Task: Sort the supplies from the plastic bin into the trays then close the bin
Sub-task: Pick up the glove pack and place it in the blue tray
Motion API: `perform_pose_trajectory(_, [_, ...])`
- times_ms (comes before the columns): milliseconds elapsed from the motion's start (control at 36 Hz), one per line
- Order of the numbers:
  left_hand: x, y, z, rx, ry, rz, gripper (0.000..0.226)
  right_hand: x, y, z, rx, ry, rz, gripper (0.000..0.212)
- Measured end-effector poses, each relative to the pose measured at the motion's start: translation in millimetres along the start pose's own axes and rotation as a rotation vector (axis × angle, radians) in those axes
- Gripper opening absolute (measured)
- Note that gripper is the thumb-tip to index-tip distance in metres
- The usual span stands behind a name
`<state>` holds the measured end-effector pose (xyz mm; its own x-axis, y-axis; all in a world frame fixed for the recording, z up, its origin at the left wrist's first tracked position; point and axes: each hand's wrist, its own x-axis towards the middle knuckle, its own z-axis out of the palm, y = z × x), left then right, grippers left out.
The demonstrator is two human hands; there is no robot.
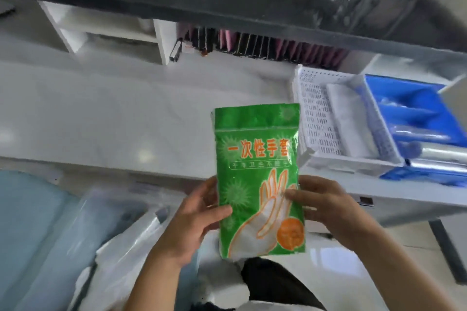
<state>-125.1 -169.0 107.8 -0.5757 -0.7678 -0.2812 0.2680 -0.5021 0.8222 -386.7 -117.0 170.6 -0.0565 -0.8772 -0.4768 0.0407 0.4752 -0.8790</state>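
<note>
A green packet of disposable gloves (257, 159), printed with orange characters and a hand outline, is held upright in front of me above the desk's near edge. My left hand (192, 217) grips its lower left side and my right hand (326, 207) grips its lower right side. A white perforated tray (313, 118) stands on the desk at the right with a white roll in it. Beside it sits a blue tray (414, 118) with clear-wrapped items. The clear plastic bin (83, 230) lies low at the left, blurred, with white plastic bags in it.
A white desk (126, 113) stretches across the middle. At its back stand a white shelf unit (101, 30) and a row of pink and black files (265, 45) under a dark overhead shelf. A dark desk leg (447, 247) is at the right.
</note>
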Motion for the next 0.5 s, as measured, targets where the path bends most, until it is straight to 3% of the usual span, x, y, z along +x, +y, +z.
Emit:
perform_pose_trajectory(194, [19.6, -7.8, 80.7, 0.119, -0.133, 0.011, 0.062, -60.5, 7.3, -61.4, 0.096, 0.198, -0.116, 0.024])
perform_pose_trajectory(361, [44.9, -23.6, 149.3, 0.134, -0.084, 0.014, 0.059, -89.7, 11.9, -125.7, 0.173, 0.211, -0.176, 0.026])
perform_pose_trajectory(500, [76.0, -44.7, 231.9, 0.154, -0.170, -0.016, 0.057, -124.2, 18.3, -212.3, 0.244, 0.133, -0.237, 0.049])
